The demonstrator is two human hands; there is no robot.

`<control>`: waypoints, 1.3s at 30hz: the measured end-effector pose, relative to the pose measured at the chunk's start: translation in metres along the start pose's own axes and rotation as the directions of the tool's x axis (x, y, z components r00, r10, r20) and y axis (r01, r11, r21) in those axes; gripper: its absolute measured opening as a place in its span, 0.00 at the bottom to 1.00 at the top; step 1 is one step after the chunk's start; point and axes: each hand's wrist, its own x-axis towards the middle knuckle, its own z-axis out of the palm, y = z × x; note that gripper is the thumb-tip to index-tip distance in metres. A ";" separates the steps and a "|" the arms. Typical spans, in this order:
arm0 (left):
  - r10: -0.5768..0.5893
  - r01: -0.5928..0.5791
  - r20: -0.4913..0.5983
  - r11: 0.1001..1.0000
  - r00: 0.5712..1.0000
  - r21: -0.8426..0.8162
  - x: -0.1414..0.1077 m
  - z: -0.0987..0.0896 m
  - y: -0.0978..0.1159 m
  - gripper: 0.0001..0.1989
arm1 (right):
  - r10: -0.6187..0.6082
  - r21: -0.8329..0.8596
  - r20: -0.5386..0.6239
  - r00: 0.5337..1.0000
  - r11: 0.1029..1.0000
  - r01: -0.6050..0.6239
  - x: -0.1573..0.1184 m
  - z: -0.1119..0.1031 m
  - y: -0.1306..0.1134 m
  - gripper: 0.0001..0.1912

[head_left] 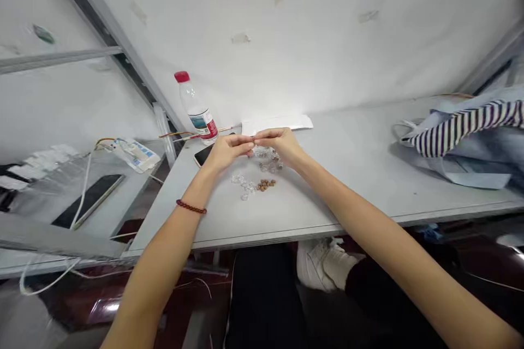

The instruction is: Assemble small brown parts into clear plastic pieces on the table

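My left hand [230, 151] and my right hand [279, 143] meet fingertip to fingertip above the table, both pinched closed. What they hold between them is too small to make out. Just below my right hand is a group of small clear pieces with brown bits [271, 163]. Nearer to me lie a small pile of loose clear plastic pieces [244, 184] and a cluster of little brown pieces [266, 185]. A beaded bracelet [191, 207] circles my left wrist.
Behind my left hand stand a red-capped water bottle [199, 112] and a dark phone [202, 156]. White paper [278, 123] lies against the wall. Striped cloth and a bag [458, 136] sit at the right. Another phone [88, 200] and cables are on the left-hand surface.
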 end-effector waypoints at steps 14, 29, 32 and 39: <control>0.086 -0.086 -0.041 0.996 0.995 0.009 -0.004 0.010 0.007 0.15 | 0.272 0.200 0.348 0.897 0.914 -0.354 -0.003 0.001 -0.007 0.11; -0.067 0.064 0.009 0.979 0.998 0.196 -0.006 0.005 0.015 0.16 | 0.137 -0.434 0.024 0.990 0.894 -0.113 -0.002 0.002 -0.006 0.08; -0.177 0.141 0.047 0.894 0.983 0.425 -0.008 -0.011 0.022 0.14 | -0.005 -0.709 0.009 1.000 0.705 0.010 0.002 -0.004 -0.002 0.10; -0.476 0.173 0.227 0.657 0.849 0.734 -0.009 -0.021 0.027 0.10 | -0.005 -0.900 0.114 0.993 0.423 0.106 0.009 -0.017 0.000 0.14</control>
